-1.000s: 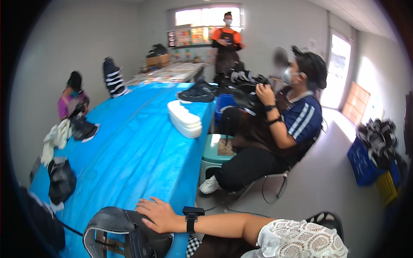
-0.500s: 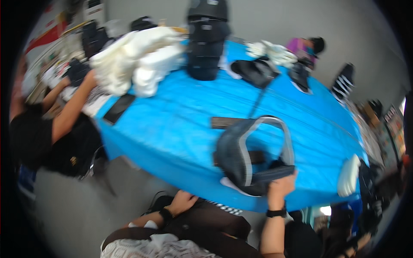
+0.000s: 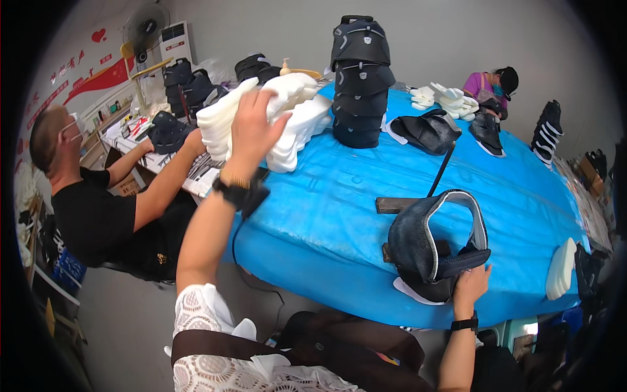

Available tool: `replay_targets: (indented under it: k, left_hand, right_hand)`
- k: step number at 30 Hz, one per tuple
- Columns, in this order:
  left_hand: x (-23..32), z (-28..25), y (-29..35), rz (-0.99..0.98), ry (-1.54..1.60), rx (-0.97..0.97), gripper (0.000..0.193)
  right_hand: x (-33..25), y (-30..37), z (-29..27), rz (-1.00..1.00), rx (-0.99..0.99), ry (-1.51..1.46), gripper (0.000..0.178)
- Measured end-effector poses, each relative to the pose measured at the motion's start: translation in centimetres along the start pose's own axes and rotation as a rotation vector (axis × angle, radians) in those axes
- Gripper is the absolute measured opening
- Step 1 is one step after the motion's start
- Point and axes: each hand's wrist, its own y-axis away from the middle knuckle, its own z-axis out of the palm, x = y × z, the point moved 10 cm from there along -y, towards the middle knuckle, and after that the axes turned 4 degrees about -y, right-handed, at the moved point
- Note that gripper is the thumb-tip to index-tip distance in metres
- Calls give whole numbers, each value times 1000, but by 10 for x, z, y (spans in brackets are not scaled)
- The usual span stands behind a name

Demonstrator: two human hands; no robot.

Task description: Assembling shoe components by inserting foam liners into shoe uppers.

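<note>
My left hand [image 3: 253, 127] is raised with its fingers stretched out. In the picture it overlaps the stacked white foam pieces [image 3: 290, 134]; whether it touches them I cannot tell. My right hand [image 3: 471, 287] grips the near right edge of a dark grey padded fabric piece [image 3: 413, 232], rounded like a cap, with a wide opening edged in light grey. A white flap [image 3: 421, 292] sticks out at its bottom. The piece sits over a dark wooden stand [image 3: 395, 205] on the blue-covered table [image 3: 326, 222].
A tall stack of black cap-like pieces [image 3: 360, 98] stands beyond the foam. More dark pieces [image 3: 428, 132] lie at the back, and white foam [image 3: 560, 269] at the right edge. One co-worker [image 3: 98, 209] sits at left, another [image 3: 493, 88] at the far right. A thin black rod [image 3: 441, 171] rises behind the stand.
My left hand has come up from my lap toward the white foam stack. My right hand still grips the dark piece. The whole view has shifted and sharpened.
</note>
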Motion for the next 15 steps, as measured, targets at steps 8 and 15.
replay_targets:
  k: [8,15]
  left_hand:
    - [-85,144,-28,-104,-464,-510,64]
    - [-110,164,-35,-142,-458,-595,37]
  right_hand:
    - [-5,1,-4,-10,59,2,51]
    - [-11,-1,-9,-6,56,-5,50]
